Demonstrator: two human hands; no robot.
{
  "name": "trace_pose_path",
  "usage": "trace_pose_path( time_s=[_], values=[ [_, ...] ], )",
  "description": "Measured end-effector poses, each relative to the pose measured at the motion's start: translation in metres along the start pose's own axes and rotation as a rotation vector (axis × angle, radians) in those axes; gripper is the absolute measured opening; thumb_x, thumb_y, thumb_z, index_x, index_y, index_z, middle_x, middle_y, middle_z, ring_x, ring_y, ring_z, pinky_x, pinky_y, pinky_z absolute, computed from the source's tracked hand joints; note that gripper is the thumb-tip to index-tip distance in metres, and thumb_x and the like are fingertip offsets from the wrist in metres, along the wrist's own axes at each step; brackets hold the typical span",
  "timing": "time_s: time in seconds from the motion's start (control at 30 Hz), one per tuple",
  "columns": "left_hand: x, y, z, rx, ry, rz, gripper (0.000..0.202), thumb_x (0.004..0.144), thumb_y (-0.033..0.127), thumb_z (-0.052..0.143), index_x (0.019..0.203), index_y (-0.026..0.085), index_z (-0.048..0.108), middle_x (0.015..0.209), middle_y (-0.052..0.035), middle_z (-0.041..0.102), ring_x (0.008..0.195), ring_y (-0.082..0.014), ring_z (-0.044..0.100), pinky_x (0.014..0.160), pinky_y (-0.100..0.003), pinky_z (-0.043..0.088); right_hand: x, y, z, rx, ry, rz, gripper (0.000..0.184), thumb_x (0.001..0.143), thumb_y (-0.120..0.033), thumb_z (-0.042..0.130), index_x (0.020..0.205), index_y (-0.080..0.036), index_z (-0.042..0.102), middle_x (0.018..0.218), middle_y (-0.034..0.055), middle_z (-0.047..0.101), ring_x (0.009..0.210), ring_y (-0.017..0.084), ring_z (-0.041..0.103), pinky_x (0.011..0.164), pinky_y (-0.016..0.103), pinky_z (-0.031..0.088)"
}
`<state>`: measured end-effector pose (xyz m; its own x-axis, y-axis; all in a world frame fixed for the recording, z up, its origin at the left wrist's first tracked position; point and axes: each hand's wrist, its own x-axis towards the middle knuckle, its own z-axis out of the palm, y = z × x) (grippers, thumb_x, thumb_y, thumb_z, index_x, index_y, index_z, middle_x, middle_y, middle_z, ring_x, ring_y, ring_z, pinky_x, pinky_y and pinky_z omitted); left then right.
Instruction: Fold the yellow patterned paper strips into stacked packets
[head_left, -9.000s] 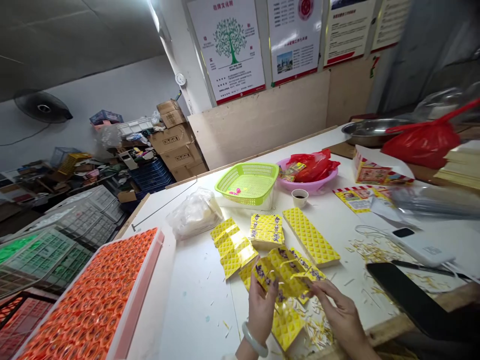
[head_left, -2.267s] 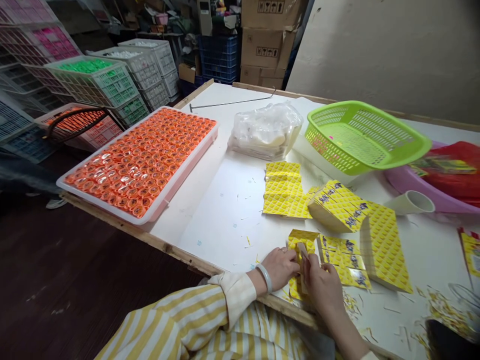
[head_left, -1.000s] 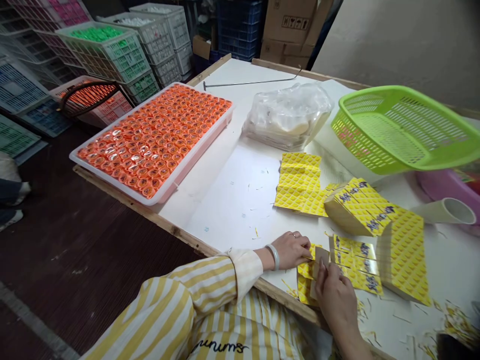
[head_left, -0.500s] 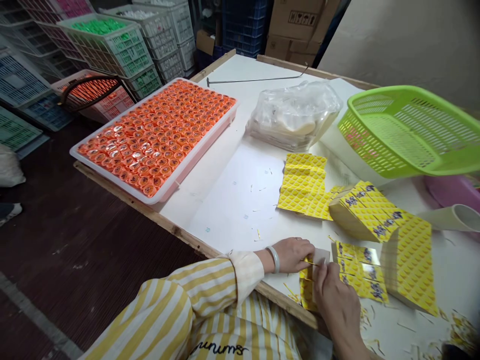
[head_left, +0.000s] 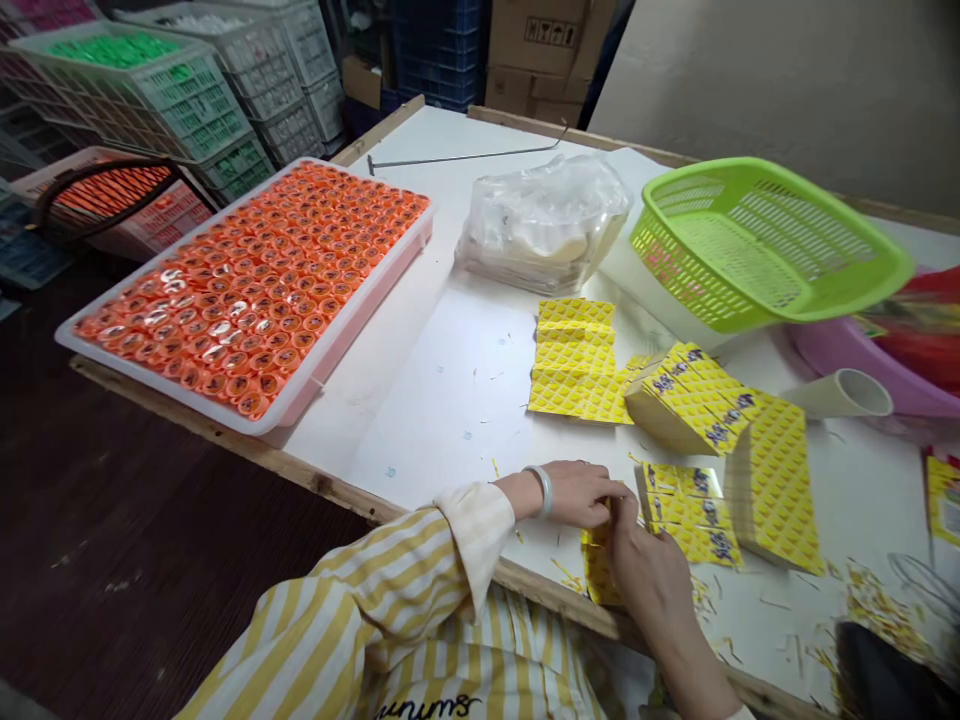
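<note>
At the table's front edge, a yellow printed card sheet (head_left: 598,572) lies partly under my hands, with most of it hidden. My left hand (head_left: 574,493), a pale bangle at its wrist, has its fingers bent and closed on the sheet's upper part. From the right, my right hand (head_left: 651,565) grips the same sheet, its fingertips meeting those of the left. Just right of it rests a small batch of yellow cards (head_left: 690,512) with dark lettering. Beyond stand two thick stacks, a lettered card stack (head_left: 694,395) and a patterned card stack (head_left: 780,480).
An orange-filled tray (head_left: 330,385) covers the table's left side. Farther back sit a clear plastic bag (head_left: 544,225), a green basket (head_left: 772,255) and a white tube (head_left: 847,393). Flat yellow sheets (head_left: 576,360) lie mid-table. Paper scraps (head_left: 874,610) litter the right front.
My view has turned to the right. My right hand has closed in on my left, and the whitish piece seen between them before is now hidden.
</note>
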<state>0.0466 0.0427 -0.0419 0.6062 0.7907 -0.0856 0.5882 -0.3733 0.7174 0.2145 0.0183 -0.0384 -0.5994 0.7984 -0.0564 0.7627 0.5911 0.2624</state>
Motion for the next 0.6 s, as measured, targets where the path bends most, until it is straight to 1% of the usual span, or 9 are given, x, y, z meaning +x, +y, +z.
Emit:
trace_pose_path(
  time_s=[0.07, 0.1, 0.17, 0.2, 0.23, 0.3, 0.37, 0.47, 0.6],
  values=[
    [0.008, 0.001, -0.005, 0.033, -0.070, -0.039, 0.029, 0.086, 0.025, 0.042, 0.110, 0.024, 0.058, 0.101, -0.0046, 0.060, 0.092, -0.0203, 0.059, 0.083, -0.031, 0.045, -0.004, -0.001, 0.000, 0.079, 0.028, 0.075, 0.010, 0.088, -0.016, 0.039, 0.092, -0.014, 0.047, 0.048, 0.0020, 0.057, 0.044, 0.021, 0.056, 0.053, 0.029, 0.028],
    [0.011, 0.001, -0.006, 0.037, -0.082, -0.050, 0.027, 0.086, 0.026, 0.044, 0.107, 0.024, 0.060, 0.099, -0.0049, 0.060, 0.091, -0.0206, 0.060, 0.080, -0.031, 0.046, -0.007, -0.002, 0.000, 0.136, 0.047, 0.141, 0.012, 0.090, -0.023, 0.039, 0.093, -0.014, 0.047, 0.051, 0.0030, 0.058, 0.046, 0.021, 0.056, 0.052, 0.028, 0.028],
    [0.016, 0.001, -0.006, 0.045, -0.091, -0.063, 0.024, 0.086, 0.028, 0.046, 0.104, 0.024, 0.061, 0.097, -0.0049, 0.061, 0.089, -0.0208, 0.060, 0.078, -0.030, 0.046, -0.016, -0.004, -0.001, 0.283, 0.074, 0.299, 0.024, 0.091, -0.037, 0.039, 0.097, -0.015, 0.045, 0.057, 0.0042, 0.060, 0.048, 0.021, 0.056, 0.049, 0.027, 0.028],
    [0.017, 0.001, -0.006, 0.050, -0.096, -0.070, 0.023, 0.085, 0.028, 0.047, 0.103, 0.024, 0.061, 0.096, -0.0049, 0.061, 0.089, -0.0208, 0.060, 0.077, -0.030, 0.046, -0.020, -0.005, 0.000, 0.359, 0.076, 0.361, 0.027, 0.090, -0.041, 0.039, 0.097, -0.016, 0.045, 0.059, 0.0039, 0.060, 0.048, 0.021, 0.055, 0.048, 0.026, 0.027],
    [0.017, 0.001, -0.005, 0.056, -0.101, -0.075, 0.022, 0.085, 0.028, 0.048, 0.102, 0.023, 0.062, 0.096, -0.0051, 0.061, 0.089, -0.0208, 0.060, 0.077, -0.030, 0.046, -0.025, -0.006, 0.000, 0.429, 0.076, 0.395, 0.027, 0.090, -0.043, 0.038, 0.093, -0.018, 0.046, 0.058, 0.0029, 0.059, 0.048, 0.020, 0.054, 0.047, 0.026, 0.027],
    [0.018, 0.001, -0.006, 0.063, -0.117, -0.075, 0.021, 0.086, 0.028, 0.048, 0.101, 0.023, 0.061, 0.095, -0.0051, 0.061, 0.087, -0.0205, 0.060, 0.077, -0.030, 0.046, -0.030, -0.008, 0.002, 0.524, 0.097, 0.399, 0.027, 0.091, -0.043, 0.035, 0.077, -0.022, 0.045, 0.054, 0.0008, 0.055, 0.048, 0.018, 0.052, 0.048, 0.026, 0.027],
    [0.018, 0.001, -0.008, 0.062, -0.146, -0.060, 0.021, 0.085, 0.028, 0.050, 0.103, 0.023, 0.060, 0.094, -0.0043, 0.061, 0.085, -0.0191, 0.060, 0.077, -0.029, 0.046, -0.032, -0.011, 0.003, 0.560, 0.152, 0.367, 0.032, 0.092, -0.038, 0.032, 0.066, -0.023, 0.041, 0.053, 0.0003, 0.053, 0.050, 0.017, 0.051, 0.051, 0.026, 0.027],
    [0.019, -0.001, -0.013, 0.055, -0.196, -0.034, 0.024, 0.084, 0.024, 0.051, 0.107, 0.022, 0.057, 0.095, -0.0030, 0.062, 0.082, -0.0159, 0.059, 0.076, -0.026, 0.046, -0.029, -0.013, 0.004, 0.583, 0.219, 0.341, 0.032, 0.093, -0.034, 0.033, 0.066, -0.022, 0.044, 0.056, -0.0001, 0.053, 0.053, 0.016, 0.050, 0.055, 0.027, 0.027],
    [0.022, -0.002, -0.018, 0.054, -0.245, -0.020, 0.026, 0.081, 0.021, 0.054, 0.107, 0.020, 0.055, 0.090, -0.0007, 0.063, 0.076, -0.0125, 0.057, 0.072, -0.021, 0.045, -0.027, -0.013, 0.006, 0.635, 0.226, 0.313, 0.033, 0.094, -0.033, 0.032, 0.067, -0.021, 0.047, 0.060, -0.0012, 0.056, 0.055, 0.015, 0.050, 0.062, 0.027, 0.030]
  ],
)
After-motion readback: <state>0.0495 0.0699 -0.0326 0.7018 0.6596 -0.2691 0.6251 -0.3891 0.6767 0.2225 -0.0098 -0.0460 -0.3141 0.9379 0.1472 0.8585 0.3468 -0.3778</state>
